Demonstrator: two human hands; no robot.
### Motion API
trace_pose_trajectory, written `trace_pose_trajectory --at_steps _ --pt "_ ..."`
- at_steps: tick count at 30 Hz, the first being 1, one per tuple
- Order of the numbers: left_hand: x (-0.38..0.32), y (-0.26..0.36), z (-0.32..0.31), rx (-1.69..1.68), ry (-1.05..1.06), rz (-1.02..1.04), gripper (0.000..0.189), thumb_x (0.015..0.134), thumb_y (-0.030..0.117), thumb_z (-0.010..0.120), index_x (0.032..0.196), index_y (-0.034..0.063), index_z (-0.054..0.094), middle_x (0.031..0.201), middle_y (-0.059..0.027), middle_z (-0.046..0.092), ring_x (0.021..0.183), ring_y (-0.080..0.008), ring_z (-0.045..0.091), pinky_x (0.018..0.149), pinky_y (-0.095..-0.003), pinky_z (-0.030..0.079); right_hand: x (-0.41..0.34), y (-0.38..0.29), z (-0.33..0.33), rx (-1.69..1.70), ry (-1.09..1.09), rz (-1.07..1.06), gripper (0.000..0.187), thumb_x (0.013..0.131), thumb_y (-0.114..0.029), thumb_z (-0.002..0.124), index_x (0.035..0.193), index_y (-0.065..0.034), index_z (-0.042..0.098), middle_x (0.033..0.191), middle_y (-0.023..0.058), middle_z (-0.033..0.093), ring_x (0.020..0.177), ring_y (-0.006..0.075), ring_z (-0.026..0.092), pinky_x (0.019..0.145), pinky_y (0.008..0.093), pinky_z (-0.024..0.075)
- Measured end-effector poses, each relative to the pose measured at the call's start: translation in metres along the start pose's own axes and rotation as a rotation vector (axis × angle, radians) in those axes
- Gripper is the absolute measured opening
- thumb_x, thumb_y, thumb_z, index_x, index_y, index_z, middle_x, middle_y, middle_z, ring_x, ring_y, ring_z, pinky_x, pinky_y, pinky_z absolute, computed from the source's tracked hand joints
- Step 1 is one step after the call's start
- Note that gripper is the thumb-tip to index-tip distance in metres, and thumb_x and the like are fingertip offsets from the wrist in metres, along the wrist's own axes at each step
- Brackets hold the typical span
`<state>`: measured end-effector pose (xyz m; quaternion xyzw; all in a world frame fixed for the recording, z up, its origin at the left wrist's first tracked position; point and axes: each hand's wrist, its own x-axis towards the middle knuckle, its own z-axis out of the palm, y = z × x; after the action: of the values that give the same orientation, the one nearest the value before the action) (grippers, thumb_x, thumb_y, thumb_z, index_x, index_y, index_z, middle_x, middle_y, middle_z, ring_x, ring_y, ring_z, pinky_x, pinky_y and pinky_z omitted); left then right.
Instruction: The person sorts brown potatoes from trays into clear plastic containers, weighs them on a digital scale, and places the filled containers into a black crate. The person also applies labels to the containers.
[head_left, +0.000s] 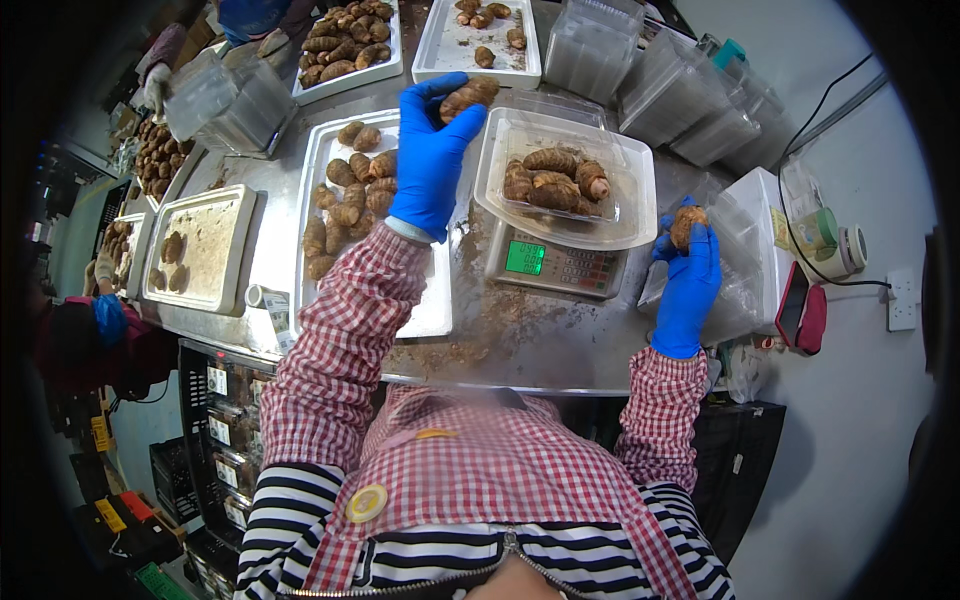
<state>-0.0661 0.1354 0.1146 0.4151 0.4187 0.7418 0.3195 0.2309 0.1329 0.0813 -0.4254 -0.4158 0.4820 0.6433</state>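
Note:
Gloved in blue, my left hand (433, 161) grips a brown taro corm (470, 98) above the far right corner of a white foam tray (431, 315) of taro. My right hand (686, 289), also gloved, holds another taro corm (689, 227) upright at the fingertips, right of the scale. Between my hands, a digital scale (559, 259) with a lit green display carries a pale plastic tray (637, 187). On that tray a clear plastic box (559, 214) holds several taro corms (553, 187), its clear lid folded back behind.
Stacked clear boxes (592, 52) stand at the back right, with more plastic packaging beside my right hand. Foam trays of taro (349, 41) line the far side and left. A label roll (259, 296) sits near the front edge. Co-workers' gloved hands (156, 88) show at the left.

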Motion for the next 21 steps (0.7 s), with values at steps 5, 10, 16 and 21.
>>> trace_pose_trajectory --at_steps 5,10,16,21 --pt "0.0 -0.015 0.021 -0.028 -0.036 -0.018 0.042 0.083 0.0 0.068 0.121 0.0018 0.049 0.121 -0.0105 0.057 0.11 -0.0184 0.057 0.097 -0.0307 0.048 0.004 -0.001 0.005 0.045 -0.016 0.006 0.033 0.097 -0.028 0.058 0.119 -0.0033 0.062 0.102 0.0105 0.067 0.078 0.0136 0.059 0.069 0.0271 0.048" --pt "0.004 -0.029 0.03 0.007 -0.074 -0.06 0.041 0.083 0.0 0.068 0.12 0.0014 0.049 0.122 -0.011 0.056 0.11 -0.0187 0.057 0.095 -0.0334 0.05 0.004 0.002 -0.005 0.032 0.06 0.009 0.032 0.097 -0.026 0.058 0.12 -0.0028 0.061 0.102 0.0099 0.066 0.081 0.0138 0.059 0.071 0.0273 0.0487" --pt "0.002 -0.033 0.026 -0.054 -0.075 -0.091 0.042 0.085 0.003 0.067 0.122 0.0001 0.048 0.121 -0.0126 0.057 0.108 -0.0208 0.059 0.093 -0.0335 0.05 0.002 0.005 -0.02 0.05 0.055 0.054 0.032 0.098 -0.022 0.056 0.124 -0.0015 0.059 0.111 0.0094 0.064 0.094 0.0162 0.061 0.079 0.0281 0.0506" --pt "-0.004 -0.04 0.029 -0.024 -0.096 -0.069 0.041 0.086 0.005 0.067 0.123 0.0016 0.049 0.12 -0.0119 0.057 0.107 -0.0204 0.059 0.092 -0.0323 0.05 0.005 0.013 0.003 -0.093 -0.092 -0.026 0.039 0.1 -0.027 0.053 0.129 -0.0009 0.055 0.101 0.0104 0.066 0.076 0.012 0.058 0.069 0.0269 0.0495"
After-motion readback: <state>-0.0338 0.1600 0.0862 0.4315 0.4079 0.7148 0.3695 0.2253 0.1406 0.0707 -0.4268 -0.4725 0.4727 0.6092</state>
